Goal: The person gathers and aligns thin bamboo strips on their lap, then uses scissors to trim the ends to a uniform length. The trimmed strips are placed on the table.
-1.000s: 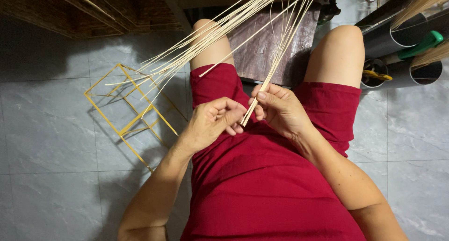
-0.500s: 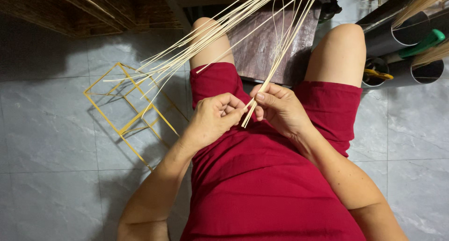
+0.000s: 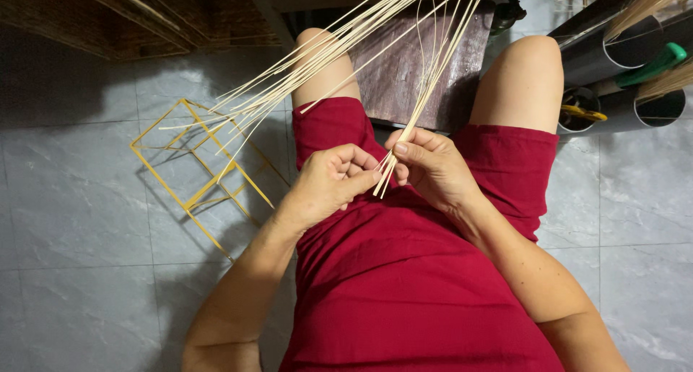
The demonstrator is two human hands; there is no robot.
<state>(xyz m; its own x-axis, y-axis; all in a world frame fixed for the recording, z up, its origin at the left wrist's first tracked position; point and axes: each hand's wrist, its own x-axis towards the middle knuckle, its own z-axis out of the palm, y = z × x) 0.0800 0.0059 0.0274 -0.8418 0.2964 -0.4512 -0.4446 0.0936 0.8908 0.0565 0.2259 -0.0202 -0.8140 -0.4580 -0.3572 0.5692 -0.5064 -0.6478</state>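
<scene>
Thin bamboo strips, pale and straw-coloured, were gathered at their near ends over the person's lap, where both hands met above the red garment. The right hand was closed around the bunch, thumb pressed against the fingers just above the cut ends. The left hand was curled shut beside it, its fingertips pinching at the same near ends; whether it gripped one strip or several could not be told. From this hold the strips ran away to the far side, some nearly straight up the middle and others fanning out to the far left over the knee.

The strips looked very light, long and springy, stiff along their length yet ready to bend and to snap if kinked sharply. Their smooth skin probably made them slip against one another, so a firm pinch close to the ends, where they lay together, seemed the surest hold; held farther along, they would likely splay.

On the grey tiled floor to the left lay a yellow frame of thin sticks joined into open box shapes. Between the knees stood a dark wooden block, its grain worn. At the far right, dark tubes held more strips and a green-handled tool. Woven matting lay at the far left.
</scene>
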